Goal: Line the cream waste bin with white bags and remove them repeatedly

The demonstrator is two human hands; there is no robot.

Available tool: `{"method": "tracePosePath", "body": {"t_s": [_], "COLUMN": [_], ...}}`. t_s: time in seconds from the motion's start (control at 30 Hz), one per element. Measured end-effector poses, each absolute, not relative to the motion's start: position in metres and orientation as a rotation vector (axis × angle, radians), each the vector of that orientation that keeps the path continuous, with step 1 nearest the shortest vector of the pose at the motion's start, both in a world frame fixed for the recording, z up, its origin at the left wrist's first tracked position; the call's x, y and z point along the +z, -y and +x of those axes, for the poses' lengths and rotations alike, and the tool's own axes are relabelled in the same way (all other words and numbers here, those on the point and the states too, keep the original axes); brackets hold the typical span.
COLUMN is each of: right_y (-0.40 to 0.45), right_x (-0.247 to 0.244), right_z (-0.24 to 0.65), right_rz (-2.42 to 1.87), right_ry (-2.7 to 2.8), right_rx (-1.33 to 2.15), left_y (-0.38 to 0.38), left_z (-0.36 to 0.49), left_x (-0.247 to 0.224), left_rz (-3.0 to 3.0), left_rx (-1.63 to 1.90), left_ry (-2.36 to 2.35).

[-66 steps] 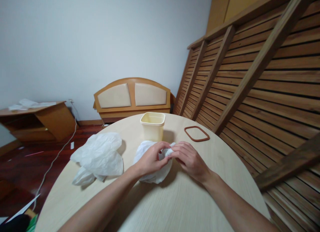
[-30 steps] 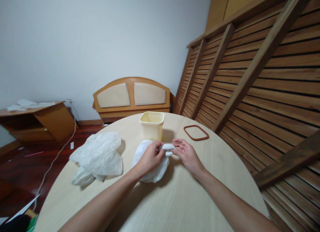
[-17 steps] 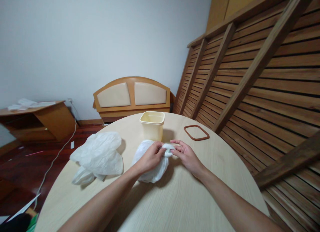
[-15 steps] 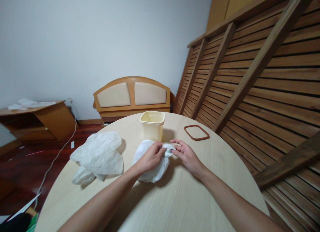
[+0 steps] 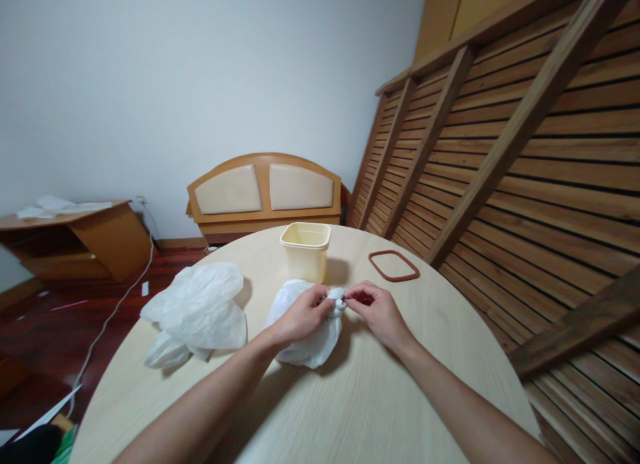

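A filled white plastic bag [image 5: 314, 344] rests on the round table near its middle, with its twisted neck between both hands. My left hand [image 5: 305, 312] is closed on the neck from the left and covers part of the bag. From the right, my right hand [image 5: 373, 309] pinches the end of the neck between thumb and fingers. Just behind the bag stands a pale yellow square bin [image 5: 304, 257], upright and without its rim. A brown rounded-square ring [image 5: 395, 277] lies flat to the right of the bin.
Another crumpled white plastic bag [image 5: 200, 311] lies on the left of the round wooden table [image 5: 400, 397]. Beyond the table stands a padded headboard [image 5: 265, 214]. A slatted wooden frame [image 5: 480, 171] leans along the right side. A low cabinet [image 5: 100, 244] stands far left.
My right fingers have drawn closer together into a pinch at the bag's neck, which now looks more tightly bunched. My left hand has barely moved.
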State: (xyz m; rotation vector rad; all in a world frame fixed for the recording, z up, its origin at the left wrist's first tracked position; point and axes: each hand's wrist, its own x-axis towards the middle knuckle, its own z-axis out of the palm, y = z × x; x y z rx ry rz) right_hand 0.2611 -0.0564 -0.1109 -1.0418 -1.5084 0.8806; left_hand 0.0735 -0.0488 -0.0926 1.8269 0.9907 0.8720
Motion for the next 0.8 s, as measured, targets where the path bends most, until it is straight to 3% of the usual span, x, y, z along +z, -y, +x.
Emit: {"method": "tracePosePath", "body": {"t_s": [0.43, 0.8], "right_y": [0.068, 0.059], "right_x": [-0.102, -0.110], "right_z": [0.258, 0.262], "right_rz": [-0.988, -0.924], "right_ry": [1.685, 1.570], "right_rx": [0.728, 1.068], "left_y": [0.045, 0.052], "left_z": [0.075, 0.076], "left_x": [-0.098, -0.093], "left_rz": [1.626, 1.823], "left_rx": [1.037, 1.045], "left_ry": [-0.895, -0.976]}}
